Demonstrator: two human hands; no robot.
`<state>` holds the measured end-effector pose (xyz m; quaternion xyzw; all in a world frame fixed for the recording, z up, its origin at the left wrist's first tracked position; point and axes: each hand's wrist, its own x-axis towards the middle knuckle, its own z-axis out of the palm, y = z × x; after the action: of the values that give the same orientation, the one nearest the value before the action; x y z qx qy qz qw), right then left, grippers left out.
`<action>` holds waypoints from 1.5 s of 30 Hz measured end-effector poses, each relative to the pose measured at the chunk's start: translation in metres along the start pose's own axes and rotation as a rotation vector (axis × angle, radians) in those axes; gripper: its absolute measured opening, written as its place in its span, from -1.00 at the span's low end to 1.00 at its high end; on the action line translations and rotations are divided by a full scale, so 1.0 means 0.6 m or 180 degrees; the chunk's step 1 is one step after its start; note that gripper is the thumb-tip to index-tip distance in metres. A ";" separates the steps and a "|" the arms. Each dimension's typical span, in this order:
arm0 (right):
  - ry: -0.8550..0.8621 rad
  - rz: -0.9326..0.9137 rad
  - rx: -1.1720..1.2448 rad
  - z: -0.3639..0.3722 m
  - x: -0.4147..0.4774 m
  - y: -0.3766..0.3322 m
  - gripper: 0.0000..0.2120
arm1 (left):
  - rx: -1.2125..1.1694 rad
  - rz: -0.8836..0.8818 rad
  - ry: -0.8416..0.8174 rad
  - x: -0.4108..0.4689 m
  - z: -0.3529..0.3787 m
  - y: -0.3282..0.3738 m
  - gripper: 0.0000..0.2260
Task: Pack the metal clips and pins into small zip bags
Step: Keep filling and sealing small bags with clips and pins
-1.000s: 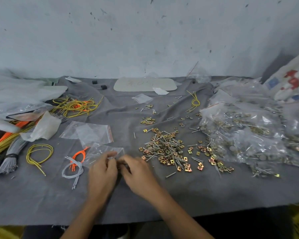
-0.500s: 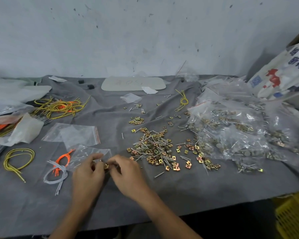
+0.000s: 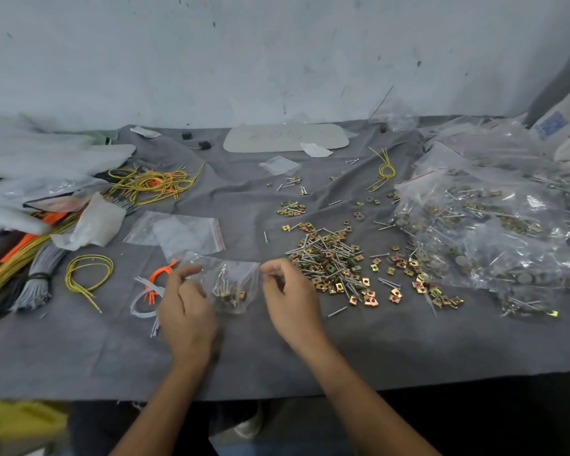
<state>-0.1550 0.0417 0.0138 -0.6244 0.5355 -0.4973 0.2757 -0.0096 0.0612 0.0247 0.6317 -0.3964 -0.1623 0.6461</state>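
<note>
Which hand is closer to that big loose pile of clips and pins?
Right. The right hand sits at the left edge of the pile; the left hand is farther off, beyond the small zip bag.

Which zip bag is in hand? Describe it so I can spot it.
On the grey cloth, look left of the loose pile of clips and pins. The small zip bag is held between the left hand and right hand. Unlike the flat empty bag behind it, it holds metal parts.

Between left hand (image 3: pixel 186 307) and right hand (image 3: pixel 290 297) lies the zip bag (image 3: pixel 232 284), clip pile (image 3: pixel 329 258) rightward.
</note>
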 end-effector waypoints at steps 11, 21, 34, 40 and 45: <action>0.0095 0.0011 0.0143 0.005 -0.001 -0.006 -0.88 | 0.0524 0.0370 -0.0670 0.003 -0.001 -0.007 -0.87; 0.0053 -0.0230 -0.0531 -0.173 -0.051 0.030 -0.86 | 0.1238 0.0660 -0.1330 0.005 0.009 -0.014 -0.75; 0.0488 0.0288 -0.2073 -0.396 -0.033 0.108 -0.83 | 0.1095 0.0554 -0.1174 -0.006 0.002 -0.007 -0.75; -0.0267 0.0081 -0.2594 -0.366 0.096 0.085 -0.79 | 0.1136 0.0480 -0.1155 -0.007 0.002 -0.003 -0.89; -0.0727 0.0190 -0.3818 -0.350 0.151 0.082 -0.76 | 0.1164 0.0369 -0.1104 -0.006 0.004 -0.002 -0.90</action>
<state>-0.3729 -0.0179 0.0745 -0.7050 0.7065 -0.0310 -0.0544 -0.0131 0.0617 0.0222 0.6770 -0.5597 -0.1565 0.4517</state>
